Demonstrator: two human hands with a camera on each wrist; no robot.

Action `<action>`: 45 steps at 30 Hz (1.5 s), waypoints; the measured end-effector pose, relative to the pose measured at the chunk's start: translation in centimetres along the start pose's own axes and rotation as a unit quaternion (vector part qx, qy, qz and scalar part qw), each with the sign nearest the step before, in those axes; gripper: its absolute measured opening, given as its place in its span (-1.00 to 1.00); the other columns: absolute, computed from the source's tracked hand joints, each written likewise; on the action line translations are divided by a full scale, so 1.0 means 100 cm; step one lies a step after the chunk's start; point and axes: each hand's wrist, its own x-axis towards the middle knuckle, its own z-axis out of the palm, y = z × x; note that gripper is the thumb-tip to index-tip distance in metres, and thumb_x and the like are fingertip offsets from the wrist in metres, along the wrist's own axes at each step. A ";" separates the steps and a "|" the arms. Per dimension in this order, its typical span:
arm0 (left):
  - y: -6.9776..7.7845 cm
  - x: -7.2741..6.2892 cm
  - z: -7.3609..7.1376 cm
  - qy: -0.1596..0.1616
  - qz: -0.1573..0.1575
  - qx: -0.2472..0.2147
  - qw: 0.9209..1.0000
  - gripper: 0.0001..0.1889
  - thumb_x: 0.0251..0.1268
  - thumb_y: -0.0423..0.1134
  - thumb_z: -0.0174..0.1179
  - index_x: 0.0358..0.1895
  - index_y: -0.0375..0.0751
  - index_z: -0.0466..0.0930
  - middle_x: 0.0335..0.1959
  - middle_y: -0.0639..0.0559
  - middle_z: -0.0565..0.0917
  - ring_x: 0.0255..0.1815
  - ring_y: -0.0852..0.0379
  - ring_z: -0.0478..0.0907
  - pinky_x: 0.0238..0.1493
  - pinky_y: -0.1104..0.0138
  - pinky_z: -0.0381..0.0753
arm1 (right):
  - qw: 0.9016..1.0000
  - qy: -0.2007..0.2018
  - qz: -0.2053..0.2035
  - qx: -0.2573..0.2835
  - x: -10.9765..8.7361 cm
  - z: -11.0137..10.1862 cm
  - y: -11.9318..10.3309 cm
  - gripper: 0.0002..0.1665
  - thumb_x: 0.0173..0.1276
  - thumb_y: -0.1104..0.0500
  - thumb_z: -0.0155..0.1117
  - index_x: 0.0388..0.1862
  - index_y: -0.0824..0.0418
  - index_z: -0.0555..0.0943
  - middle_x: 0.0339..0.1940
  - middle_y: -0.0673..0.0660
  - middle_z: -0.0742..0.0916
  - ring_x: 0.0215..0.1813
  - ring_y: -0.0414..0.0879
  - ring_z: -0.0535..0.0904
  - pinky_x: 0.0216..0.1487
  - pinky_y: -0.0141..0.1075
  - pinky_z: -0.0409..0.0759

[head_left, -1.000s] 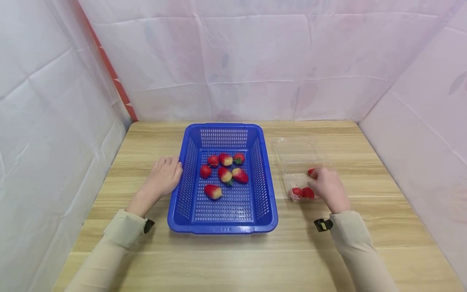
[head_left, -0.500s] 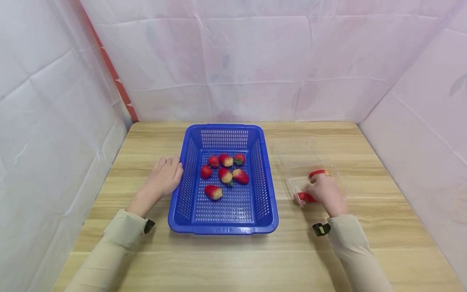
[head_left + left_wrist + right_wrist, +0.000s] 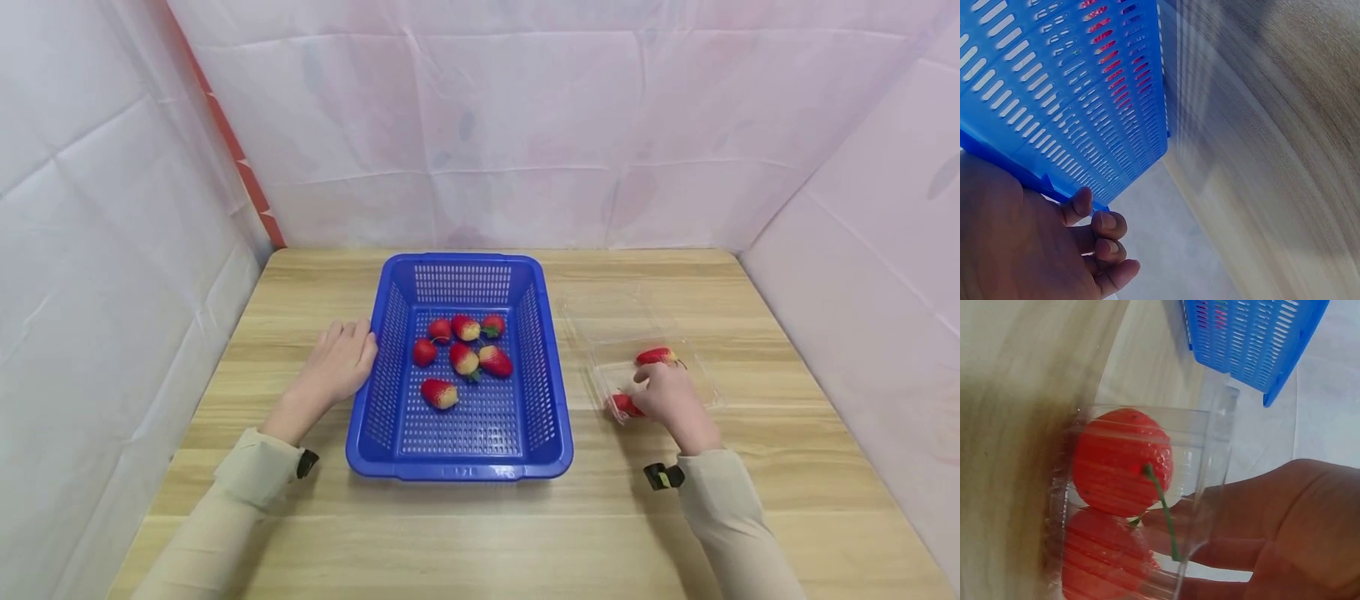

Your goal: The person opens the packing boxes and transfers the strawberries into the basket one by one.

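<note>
At the left rim of a blue plastic basket (image 3: 459, 470) my left hand (image 3: 335, 360) holds the edge. In the left wrist view its fingers (image 3: 1110, 223) curl below the rim, outside the slotted wall. Several red strawberries and cherries lie in the basket, among them a strawberry (image 3: 439, 393) with a pale end. My right hand (image 3: 670, 400) reaches into a clear hinged box (image 3: 607, 333), its fingers around the lower of two cherries (image 3: 1100, 553). I cannot tell whether they grip it. The upper cherry (image 3: 1124, 464) has a green stem. A strawberry (image 3: 656, 356) lies beyond the right fingertips.
Everything stands on a wood-grain table (image 3: 480, 537). Pale cloth walls (image 3: 517, 125) enclose its back and sides. The box's clear lid (image 3: 611, 308) lies folded back toward the rear. A black strap (image 3: 663, 476) is at the right wrist.
My right hand has moved from the strawberry toward the cherries at the box's near end. The strawberry now lies free of the fingers. The box has shifted slightly nearer; my left hand stays put.
</note>
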 end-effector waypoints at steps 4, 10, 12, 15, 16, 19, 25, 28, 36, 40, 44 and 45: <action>0.000 0.000 -0.001 0.000 -0.001 -0.001 1.000 -0.59 0.60 -0.09 -0.42 0.04 -0.31 0.34 -0.11 -0.27 0.53 -0.06 -0.22 0.34 -0.02 -0.02 0.29 | 1.000 -0.016 0.004 0.008 -0.002 0.001 -0.001 -0.59 -0.08 0.37 0.17 -0.18 0.52 0.61 -0.33 0.37 0.71 -0.32 0.14 0.58 -0.30 0.00 0.52; 0.001 0.000 -0.002 -0.004 -0.003 -0.002 1.000 -0.59 0.60 -0.08 -0.42 0.05 -0.30 0.34 -0.13 -0.24 0.52 -0.10 -0.19 0.32 -0.04 0.01 0.28 | 1.000 0.003 0.000 0.002 0.000 0.004 -0.003 -0.67 -0.06 0.36 0.22 -0.26 0.49 0.63 -0.37 0.35 0.71 -0.31 0.20 0.58 -0.26 0.04 0.51; 0.001 0.000 -0.003 -0.003 -0.002 -0.003 1.000 -0.60 0.60 -0.08 -0.42 0.04 -0.29 0.34 -0.14 -0.23 0.52 -0.10 -0.19 0.33 -0.04 0.01 0.28 | 1.000 0.008 0.001 0.002 0.001 0.005 -0.003 -0.72 -0.05 0.35 0.24 -0.30 0.47 0.64 -0.35 0.37 0.70 -0.29 0.22 0.57 -0.24 0.06 0.50; 0.002 0.001 -0.003 -0.001 -0.001 -0.003 1.000 -0.61 0.60 -0.08 -0.42 0.00 -0.28 0.35 -0.17 -0.22 0.51 -0.11 -0.19 0.32 -0.05 0.02 0.28 | 1.000 0.012 0.002 0.002 0.002 0.006 -0.005 -0.79 -0.03 0.33 0.27 -0.38 0.44 0.65 -0.35 0.36 0.70 -0.30 0.22 0.58 -0.25 0.06 0.50; 0.002 0.001 -0.003 -0.001 0.000 -0.004 1.000 -0.61 0.60 -0.08 -0.42 -0.01 -0.27 0.35 -0.18 -0.21 0.51 -0.11 -0.19 0.32 -0.05 0.02 0.28 | 1.000 0.012 0.004 0.003 0.002 0.007 -0.005 -0.81 -0.02 0.33 0.28 -0.40 0.43 0.65 -0.36 0.35 0.70 -0.31 0.20 0.57 -0.26 0.05 0.51; 0.002 0.001 -0.003 -0.002 0.000 -0.006 1.000 -0.62 0.60 -0.08 -0.41 -0.01 -0.27 0.35 -0.19 -0.20 0.51 -0.12 -0.18 0.32 -0.06 0.02 0.28 | 1.000 0.012 0.006 0.008 0.002 0.007 -0.005 -0.83 -0.02 0.33 0.30 -0.42 0.43 0.64 -0.40 0.33 0.69 -0.34 0.17 0.57 -0.28 0.03 0.51; 0.002 0.001 -0.004 -0.001 -0.003 -0.007 1.000 -0.62 0.60 -0.08 -0.42 -0.01 -0.26 0.34 -0.18 -0.20 0.51 -0.12 -0.18 0.32 -0.06 0.03 0.27 | 1.000 0.011 0.006 0.020 0.002 0.005 -0.005 -0.80 -0.03 0.35 0.33 -0.38 0.45 0.64 -0.41 0.30 0.69 -0.37 0.13 0.55 -0.30 -0.03 0.51; 0.001 0.001 -0.004 -0.001 -0.002 -0.005 1.000 -0.62 0.60 -0.08 -0.41 -0.01 -0.26 0.34 -0.18 -0.20 0.52 -0.13 -0.18 0.32 -0.07 0.02 0.27 | 1.000 0.007 0.011 0.028 0.001 0.003 -0.006 -0.79 -0.01 0.35 0.36 -0.36 0.46 0.64 -0.43 0.27 0.69 -0.39 0.10 0.55 -0.34 -0.08 0.51; -0.001 0.002 -0.003 0.001 0.001 -0.001 1.000 -0.63 0.61 -0.09 -0.41 -0.03 -0.27 0.33 -0.17 -0.22 0.53 -0.13 -0.19 0.32 -0.06 0.00 0.28 | 0.999 0.017 0.006 0.041 0.000 -0.002 -0.007 -0.68 -0.03 0.35 0.40 -0.28 0.53 0.61 -0.38 0.34 0.69 -0.35 0.14 0.56 -0.28 0.00 0.54; 0.000 0.001 -0.003 -0.002 -0.001 -0.001 1.000 -0.62 0.61 -0.09 -0.41 -0.01 -0.28 0.33 -0.17 -0.23 0.53 -0.13 -0.19 0.32 -0.06 0.01 0.28 | 0.999 0.031 0.000 0.045 -0.002 -0.005 -0.008 -0.71 0.00 0.36 0.32 -0.28 0.53 0.62 -0.21 0.42 0.69 -0.42 0.07 0.52 -0.39 -0.11 0.49; 0.001 0.001 -0.004 -0.006 -0.003 -0.001 1.000 -0.61 0.61 -0.09 -0.41 0.01 -0.29 0.34 -0.15 -0.24 0.53 -0.12 -0.19 0.32 -0.05 0.00 0.28 | 0.998 0.049 -0.010 0.045 -0.004 -0.009 -0.009 -0.73 0.02 0.36 0.28 -0.27 0.52 0.64 -0.15 0.43 0.69 -0.45 0.03 0.47 -0.41 -0.18 0.43; 0.001 0.000 -0.004 -0.005 -0.003 -0.002 1.000 -0.61 0.61 -0.09 -0.41 0.01 -0.29 0.34 -0.15 -0.24 0.53 -0.12 -0.20 0.33 -0.04 -0.01 0.28 | 0.998 0.052 -0.012 0.045 -0.004 -0.010 -0.009 -0.72 0.04 0.35 0.27 -0.26 0.51 0.64 -0.22 0.39 0.71 -0.46 0.02 0.47 -0.41 -0.18 0.42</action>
